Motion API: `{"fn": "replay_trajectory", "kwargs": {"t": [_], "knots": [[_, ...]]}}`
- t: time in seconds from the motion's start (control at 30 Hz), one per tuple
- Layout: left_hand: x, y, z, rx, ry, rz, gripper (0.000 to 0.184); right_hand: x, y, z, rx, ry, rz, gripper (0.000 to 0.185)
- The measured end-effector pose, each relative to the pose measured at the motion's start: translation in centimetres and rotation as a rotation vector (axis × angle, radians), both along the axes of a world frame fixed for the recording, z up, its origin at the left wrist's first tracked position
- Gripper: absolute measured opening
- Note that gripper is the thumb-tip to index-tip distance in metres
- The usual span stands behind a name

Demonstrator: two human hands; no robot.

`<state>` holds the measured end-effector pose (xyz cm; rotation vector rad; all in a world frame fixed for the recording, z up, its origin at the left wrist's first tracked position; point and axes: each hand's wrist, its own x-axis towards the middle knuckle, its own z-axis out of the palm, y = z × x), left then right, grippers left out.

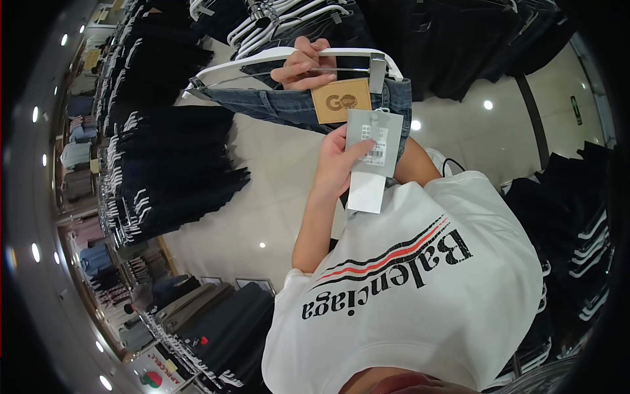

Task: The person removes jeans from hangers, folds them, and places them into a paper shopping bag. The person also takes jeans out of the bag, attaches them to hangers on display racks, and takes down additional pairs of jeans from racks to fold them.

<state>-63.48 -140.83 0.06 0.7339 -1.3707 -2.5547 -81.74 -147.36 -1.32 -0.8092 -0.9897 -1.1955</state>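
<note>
A pair of dark blue jeans (pixel 289 107) hangs by its waistband from a white clip hanger (pixel 351 52). My right hand (pixel 306 65) is closed round the hanger's bar, its fingers curled over it from behind. That forearm passes behind the jeans. On the waistband sits a tan brand patch (pixel 326 110). In front of the waistband, my left hand (pixel 335 163) pinches a grey price tag (pixel 392 125) with the thumb on its barcode label. A blank white tag (pixel 366 194) shows below it. Most of the jeans' legs are hidden behind the tags and my arms.
Racks of dark trousers (pixel 170 171) stand on the left, with more dark trousers (pixel 459 39) ahead and hangers (pixel 590 246) at the right. White hangers (pixel 289 26) crowd a rail just beyond my right hand. Shiny floor tiles (pixel 275 171) show between the racks.
</note>
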Motion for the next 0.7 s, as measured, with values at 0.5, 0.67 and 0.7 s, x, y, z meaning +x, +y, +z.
{"fn": "replay_trajectory", "kwargs": {"t": [0.5, 0.67, 0.7], "knots": [[-2.4, 0.4, 0.7, -0.191, -0.150, -0.044, 0.028, -0.4, 0.6, 0.0, 0.139, -0.009, -0.043, 0.039], [-0.1, 2.9, 1.3, 0.102, 0.081, -0.280, 0.054, -0.9, 2.0, -0.2, 0.179, -0.021, -0.102, 0.039], [0.4, 3.9, 0.5, 0.070, 0.141, -0.280, 0.065, -1.0, 2.2, -0.2, 0.188, -0.022, -0.112, 0.038]]}}
